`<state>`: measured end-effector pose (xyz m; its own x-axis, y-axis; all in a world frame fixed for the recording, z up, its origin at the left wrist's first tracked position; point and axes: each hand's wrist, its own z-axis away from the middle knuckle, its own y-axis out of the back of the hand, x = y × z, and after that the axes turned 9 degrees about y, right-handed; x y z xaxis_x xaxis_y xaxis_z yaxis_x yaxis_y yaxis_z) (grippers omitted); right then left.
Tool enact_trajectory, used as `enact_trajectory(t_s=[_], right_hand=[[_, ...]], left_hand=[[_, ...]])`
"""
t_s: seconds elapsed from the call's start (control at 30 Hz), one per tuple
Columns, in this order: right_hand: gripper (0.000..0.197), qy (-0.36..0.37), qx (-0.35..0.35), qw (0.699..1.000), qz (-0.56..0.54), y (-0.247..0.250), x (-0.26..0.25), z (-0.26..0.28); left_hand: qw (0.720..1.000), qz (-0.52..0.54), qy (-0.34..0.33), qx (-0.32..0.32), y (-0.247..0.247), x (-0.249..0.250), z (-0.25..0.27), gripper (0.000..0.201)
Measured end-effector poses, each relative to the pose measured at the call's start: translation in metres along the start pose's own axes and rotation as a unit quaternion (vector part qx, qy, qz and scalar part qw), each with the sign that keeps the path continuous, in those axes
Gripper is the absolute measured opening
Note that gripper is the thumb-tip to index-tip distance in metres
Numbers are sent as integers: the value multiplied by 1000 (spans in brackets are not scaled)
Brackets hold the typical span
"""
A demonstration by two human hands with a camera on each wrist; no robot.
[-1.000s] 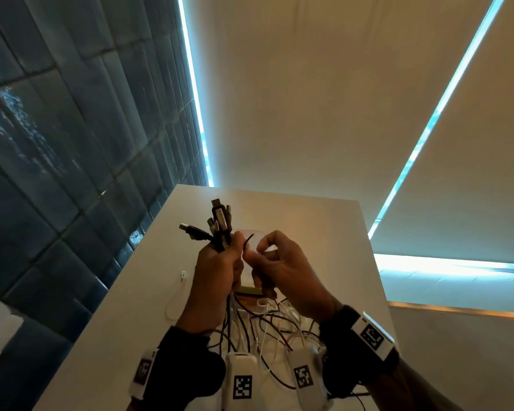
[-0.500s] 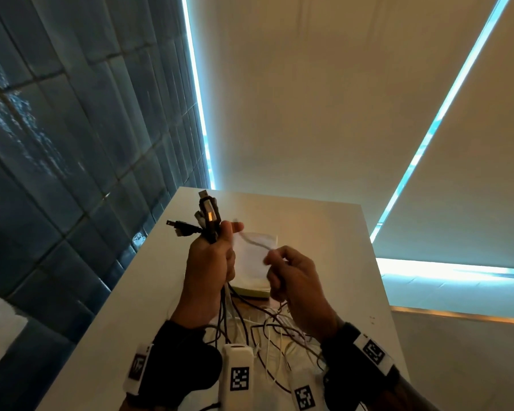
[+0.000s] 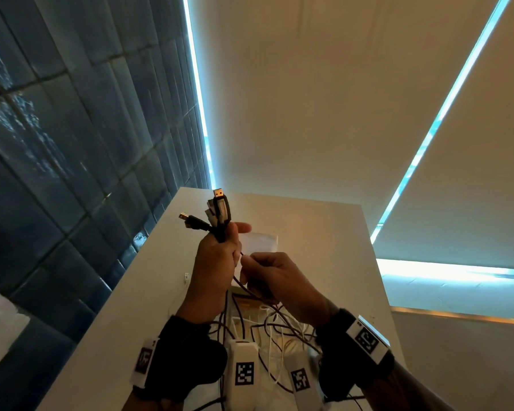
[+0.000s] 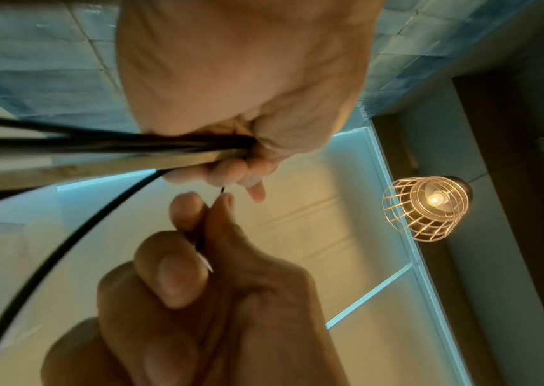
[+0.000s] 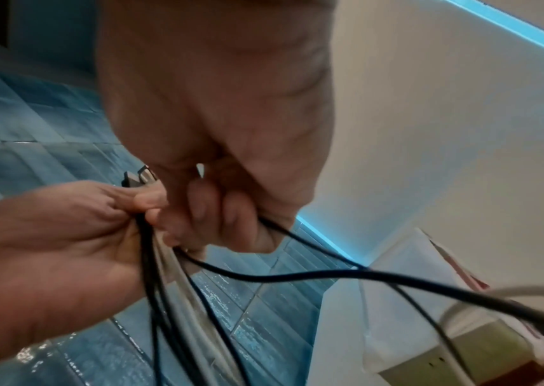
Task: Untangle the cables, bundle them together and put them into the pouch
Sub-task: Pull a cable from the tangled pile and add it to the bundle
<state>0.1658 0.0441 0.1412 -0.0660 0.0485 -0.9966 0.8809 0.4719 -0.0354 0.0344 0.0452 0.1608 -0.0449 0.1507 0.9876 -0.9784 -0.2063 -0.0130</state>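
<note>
My left hand (image 3: 220, 247) is raised above the table and grips a bundle of black and grey cables (image 3: 220, 212), with the USB plugs sticking up out of the fist. In the left wrist view the cables (image 4: 99, 146) run out of that fist (image 4: 247, 117). My right hand (image 3: 251, 262) sits close beside it and pinches a thin black wire (image 4: 222, 192) between thumb and forefinger. A black cable (image 5: 297, 276) trails from the right hand (image 5: 214, 209). A pale pouch (image 3: 263, 243) lies on the table behind the hands.
Loose black and white cables (image 3: 267, 327) lie tangled on the white table (image 3: 324, 232) under my wrists. A white cable end (image 3: 186, 276) lies to the left. A dark blue tiled wall (image 3: 72, 173) runs along the table's left edge.
Half a second ago my right hand was out to the right with the wire stretched. It has come back against the left hand. The left hand keeps holding the bundle up.
</note>
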Motion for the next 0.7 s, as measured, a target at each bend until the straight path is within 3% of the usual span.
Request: enact_trajectory(t_s=[0.13, 0.27, 0.7], right_hand=[[27, 29, -18, 999, -9, 4, 8, 6], [24, 27, -18, 999, 3, 7, 18, 7], [36, 17, 21, 977, 210, 29, 105, 7]], left_hand=[[999, -23, -28, 24, 1, 2, 0, 26], [997, 77, 4, -32, 0, 9, 4, 22], [996, 84, -2, -20, 22, 16, 5, 26]])
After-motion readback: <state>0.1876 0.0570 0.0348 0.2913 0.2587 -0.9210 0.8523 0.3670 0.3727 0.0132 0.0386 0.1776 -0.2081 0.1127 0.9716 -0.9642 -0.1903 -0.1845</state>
